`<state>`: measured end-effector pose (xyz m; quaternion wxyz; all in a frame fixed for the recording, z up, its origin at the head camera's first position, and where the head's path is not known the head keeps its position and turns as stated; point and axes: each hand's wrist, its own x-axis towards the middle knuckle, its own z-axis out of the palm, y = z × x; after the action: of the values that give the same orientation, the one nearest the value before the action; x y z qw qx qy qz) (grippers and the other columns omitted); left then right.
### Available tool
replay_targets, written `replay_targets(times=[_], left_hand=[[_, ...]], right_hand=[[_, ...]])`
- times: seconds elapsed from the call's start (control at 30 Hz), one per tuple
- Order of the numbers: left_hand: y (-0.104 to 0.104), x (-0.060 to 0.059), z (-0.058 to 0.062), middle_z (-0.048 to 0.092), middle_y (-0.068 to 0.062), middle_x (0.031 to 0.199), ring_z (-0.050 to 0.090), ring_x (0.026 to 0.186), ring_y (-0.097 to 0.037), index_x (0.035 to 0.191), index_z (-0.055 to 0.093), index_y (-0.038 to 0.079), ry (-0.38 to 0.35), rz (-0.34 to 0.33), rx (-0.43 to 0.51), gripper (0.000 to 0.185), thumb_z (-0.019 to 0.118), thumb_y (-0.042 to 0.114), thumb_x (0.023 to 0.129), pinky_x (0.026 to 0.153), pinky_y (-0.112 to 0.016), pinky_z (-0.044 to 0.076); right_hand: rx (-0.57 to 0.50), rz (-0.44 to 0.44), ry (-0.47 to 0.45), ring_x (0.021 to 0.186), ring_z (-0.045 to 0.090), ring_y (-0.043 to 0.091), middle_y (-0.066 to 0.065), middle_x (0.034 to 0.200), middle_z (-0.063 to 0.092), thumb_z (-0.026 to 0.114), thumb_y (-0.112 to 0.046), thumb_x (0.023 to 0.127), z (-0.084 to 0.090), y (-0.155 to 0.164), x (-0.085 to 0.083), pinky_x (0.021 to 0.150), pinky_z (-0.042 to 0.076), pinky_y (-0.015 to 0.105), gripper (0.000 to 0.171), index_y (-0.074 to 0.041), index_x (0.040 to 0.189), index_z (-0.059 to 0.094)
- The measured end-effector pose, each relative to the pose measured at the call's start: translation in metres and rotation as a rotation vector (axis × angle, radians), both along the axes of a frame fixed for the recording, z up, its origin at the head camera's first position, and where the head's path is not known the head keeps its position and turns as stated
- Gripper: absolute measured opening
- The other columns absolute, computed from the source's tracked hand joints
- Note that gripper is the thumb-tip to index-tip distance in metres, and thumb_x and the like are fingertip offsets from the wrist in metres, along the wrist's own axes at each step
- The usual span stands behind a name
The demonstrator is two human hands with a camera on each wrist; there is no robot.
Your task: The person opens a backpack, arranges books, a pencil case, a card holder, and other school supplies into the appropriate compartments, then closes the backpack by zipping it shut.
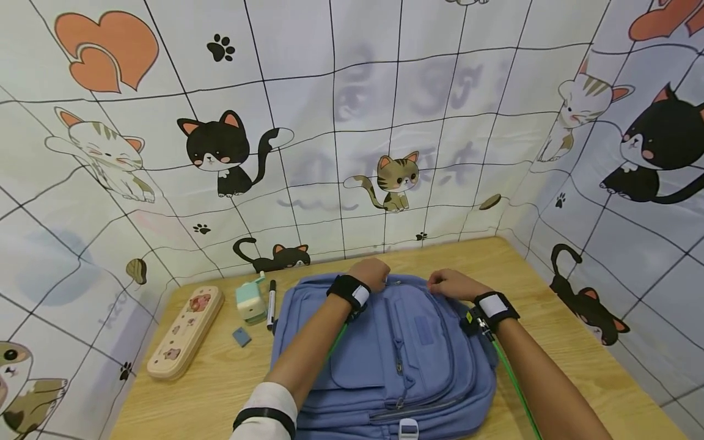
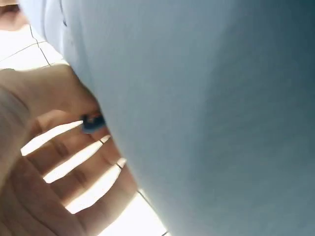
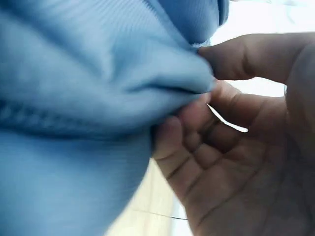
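Observation:
A blue backpack (image 1: 357,348) lies flat on the wooden table, its front pocket and zippers facing up. At its top edge, my left hand (image 1: 371,274) grips the bag, thumb and fingers bent at the rim. A small dark blue loop (image 2: 92,124) shows beside those fingers in the left wrist view; the bag hides the fingertips. Farther right along the top, my right hand (image 1: 459,285) pinches a fold of the bag. Close up in the right wrist view, thumb and fingers press the bunched blue fabric (image 3: 162,73) between them.
Left of the bag lie a beige pencil case (image 1: 187,333), a mint pencil sharpener (image 1: 250,302), a black-and-white marker (image 1: 272,305) and a small blue eraser (image 1: 241,337). A cat-printed sheet (image 1: 308,140) rises behind the table (image 1: 555,330) and along its sides.

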<state>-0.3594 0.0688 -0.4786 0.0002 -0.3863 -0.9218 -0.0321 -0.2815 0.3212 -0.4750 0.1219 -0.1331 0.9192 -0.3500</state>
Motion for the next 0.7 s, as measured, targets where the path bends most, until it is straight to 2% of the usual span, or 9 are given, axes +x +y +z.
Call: replay_targets(times=[0.07,0.13,0.23,0.3,0.37,0.53,0.7], left_hand=[[0.001,0.001,0.0,0.03,0.005,0.067,0.028,0.06,-0.01,0.071,0.041,0.018,-0.062,-0.025,0.019,0.04,0.063,0.003,0.1,0.058,-0.025,0.023],[0.003,0.002,0.0,0.024,0.005,0.069,0.023,0.061,-0.011,0.071,0.036,0.018,-0.072,-0.049,0.046,0.042,0.062,0.003,0.099,0.061,-0.027,0.02],[0.004,0.002,-0.002,0.025,0.006,0.068,0.025,0.06,-0.009,0.071,0.039,0.02,-0.064,-0.092,0.06,0.043,0.063,0.007,0.104,0.061,-0.025,0.021],[0.003,0.002,-0.002,0.029,0.005,0.067,0.029,0.06,-0.009,0.07,0.045,0.018,-0.053,-0.105,0.06,0.042,0.063,0.009,0.106,0.061,-0.025,0.024],[0.001,0.001,-0.002,0.04,0.006,0.066,0.038,0.06,-0.008,0.07,0.053,0.017,-0.027,-0.103,0.048,0.038,0.066,0.01,0.105,0.06,-0.023,0.03],[-0.006,0.0,0.0,0.057,0.004,0.074,0.046,0.065,-0.01,0.075,0.061,0.017,0.007,-0.077,0.007,0.028,0.071,0.007,0.1,0.062,-0.024,0.036],[-0.007,0.001,-0.002,0.063,0.003,0.077,0.053,0.067,-0.011,0.078,0.063,0.017,0.071,-0.045,-0.045,0.026,0.068,0.01,0.102,0.061,-0.025,0.038]], right_hand=[[0.045,0.012,-0.023,0.085,0.058,0.019,0.013,0.104,0.069,0.055,-0.018,0.109,0.001,-0.007,-0.002,0.074,0.046,0.034,0.024,0.002,0.113,0.069],[0.081,0.043,-0.002,0.083,0.058,0.019,0.014,0.104,0.07,0.054,-0.02,0.11,0.002,-0.016,-0.007,0.074,0.046,0.036,0.027,0.002,0.115,0.069],[0.093,0.063,0.033,0.082,0.059,0.019,0.015,0.101,0.071,0.057,-0.021,0.111,0.001,-0.026,-0.016,0.075,0.046,0.036,0.027,0.002,0.113,0.071],[0.083,0.061,0.049,0.082,0.059,0.019,0.016,0.099,0.072,0.059,-0.019,0.11,0.0,-0.03,-0.02,0.076,0.046,0.035,0.026,0.003,0.11,0.072],[0.076,0.032,0.045,0.081,0.058,0.019,0.015,0.097,0.072,0.058,-0.016,0.11,-0.002,-0.031,-0.021,0.076,0.045,0.035,0.025,0.003,0.107,0.073],[0.086,0.011,0.03,0.084,0.061,0.024,0.019,0.101,0.072,0.051,-0.016,0.113,-0.004,-0.029,-0.018,0.078,0.047,0.04,0.032,0.007,0.111,0.073],[0.081,0.017,0.0,0.09,0.062,0.026,0.02,0.106,0.07,0.048,-0.018,0.114,-0.002,-0.031,-0.02,0.084,0.047,0.042,0.034,0.007,0.116,0.071]])
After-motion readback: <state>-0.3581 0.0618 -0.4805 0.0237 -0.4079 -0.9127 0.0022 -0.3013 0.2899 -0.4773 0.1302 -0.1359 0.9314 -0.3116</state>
